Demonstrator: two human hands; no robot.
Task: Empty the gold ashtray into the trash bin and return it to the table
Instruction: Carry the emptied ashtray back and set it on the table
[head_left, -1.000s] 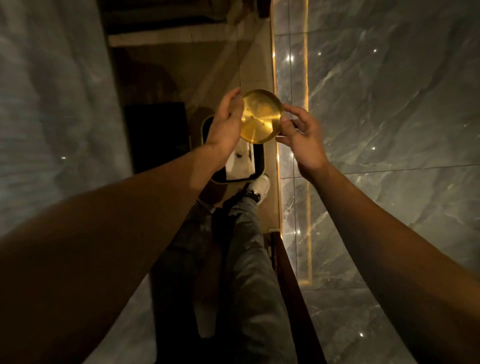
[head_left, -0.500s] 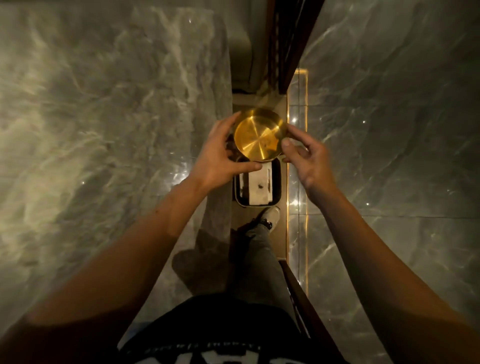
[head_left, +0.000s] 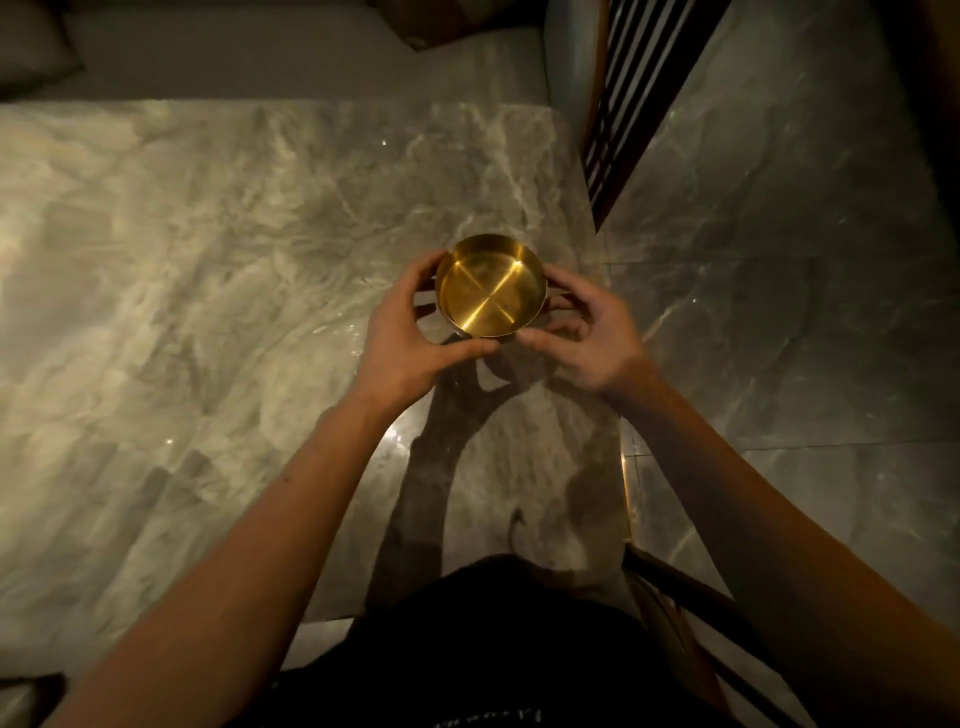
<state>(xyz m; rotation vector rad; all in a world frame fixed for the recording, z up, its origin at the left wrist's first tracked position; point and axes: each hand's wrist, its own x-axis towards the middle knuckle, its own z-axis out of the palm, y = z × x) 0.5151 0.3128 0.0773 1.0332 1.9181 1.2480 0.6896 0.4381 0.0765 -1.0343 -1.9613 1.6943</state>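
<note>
The round gold ashtray (head_left: 491, 291) is upright with its mouth up, and its shiny inside holds nothing I can see. It is over the right part of the grey marble table (head_left: 208, 312), just above the top or touching it; I cannot tell which. My left hand (head_left: 410, 338) grips its left and near rim, thumb under the front edge. My right hand (head_left: 587, 332) cups its right side with the fingers curled around. The trash bin is out of view.
The table's right edge runs close by the ashtray, with glossy marble floor (head_left: 779, 312) beyond it. A dark slatted panel (head_left: 623, 104) stands at the upper right. A grey cushioned seat (head_left: 260, 57) lies along the table's far edge.
The ashtray has come away from over the trash bin to above the table, lower and level. My view has swung from the floor and bin to the tabletop. Both hands kept their hold.
</note>
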